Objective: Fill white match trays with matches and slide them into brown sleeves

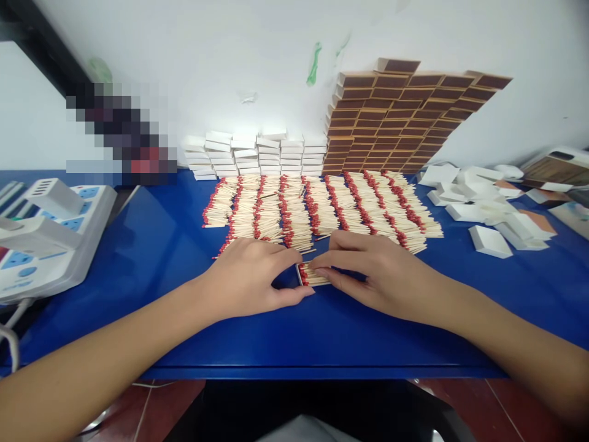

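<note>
A small matchbox tray lies on the blue table, with red-tipped matches inside it, their heads at the left end. My left hand holds the tray's left end between thumb and index finger. From the right, my right hand reaches over the tray, its fingertips pressed together on the matches; its fingers hide the tray's right part. Just beyond both hands, rows of loose matches spread across the table, red heads lined up in bands.
White tray boxes are stacked against the wall, beside a tall stack of brown-sided matchbox sleeves. More white trays lie scattered at the right. A white power strip with plugs sits at the left. The blue table's front edge is close.
</note>
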### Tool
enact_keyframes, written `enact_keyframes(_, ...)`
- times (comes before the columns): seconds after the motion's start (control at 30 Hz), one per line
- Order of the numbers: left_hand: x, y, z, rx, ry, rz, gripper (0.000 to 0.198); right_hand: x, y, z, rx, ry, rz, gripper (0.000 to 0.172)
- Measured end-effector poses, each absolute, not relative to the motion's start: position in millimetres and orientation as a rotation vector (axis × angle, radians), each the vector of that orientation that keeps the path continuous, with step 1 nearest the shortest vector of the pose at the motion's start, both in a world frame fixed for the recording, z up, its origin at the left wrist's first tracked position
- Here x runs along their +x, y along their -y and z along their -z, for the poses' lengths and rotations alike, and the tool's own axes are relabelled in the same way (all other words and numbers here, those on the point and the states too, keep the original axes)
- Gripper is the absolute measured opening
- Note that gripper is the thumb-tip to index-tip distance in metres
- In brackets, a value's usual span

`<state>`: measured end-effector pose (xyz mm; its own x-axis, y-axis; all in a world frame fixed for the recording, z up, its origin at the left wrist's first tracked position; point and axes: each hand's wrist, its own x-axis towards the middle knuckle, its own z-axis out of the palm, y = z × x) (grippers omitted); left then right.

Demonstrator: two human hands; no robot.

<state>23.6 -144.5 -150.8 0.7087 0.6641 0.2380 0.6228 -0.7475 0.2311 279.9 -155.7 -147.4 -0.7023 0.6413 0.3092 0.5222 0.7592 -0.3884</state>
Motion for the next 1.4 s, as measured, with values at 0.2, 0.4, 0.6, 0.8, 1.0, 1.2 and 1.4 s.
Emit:
enact_keyframes(0.2, 23.5, 144.9, 151.2, 2.782, -1.044, -0.482, 0.036, 281.6, 157.2, 148.0, -0.834, 2.532, -0.329, 0.024)
enact_keyframes(0.4, 24.2, 145.1, 151.1, 2.784, -1.041, -0.494, 0.034, 282.2, 157.2, 146.4, -0.815, 2.585, -0.339, 0.028)
enact_keyframes(0.6, 23.3, 145.4, 151.5, 2.779, -1.027, -0.515, 0.032, 282.9, 157.8, 145.7, -0.813, 2.595, -0.329, 0.029)
enact_keyframes(0.8, 21.6, 145.3, 153.3, 2.768, -1.035, -0.529, 0.033, 282.8, 158.7, 144.7, -0.827, 2.592, -0.329, 0.027)
enact_keyframes(1.0, 19.9, 144.5, 160.5, 2.793, -0.981, -0.637, 0.029, 279.4, 155.8, 142.6, -0.889, 2.523, -0.297, 0.026)
enact_keyframes(1.2, 19.5, 143.2, 162.2, 2.777, -0.968, -0.641, 0.03, 283.3, 146.8, 140.4, -0.927, 2.456, -0.213, 0.026)
enact_keyframes(1.4, 18.3, 141.6, 160.1, 2.747, -0.963, -0.626, 0.03, 287.0, 133.1, 137.3, -0.946, 2.371, -0.129, 0.026)
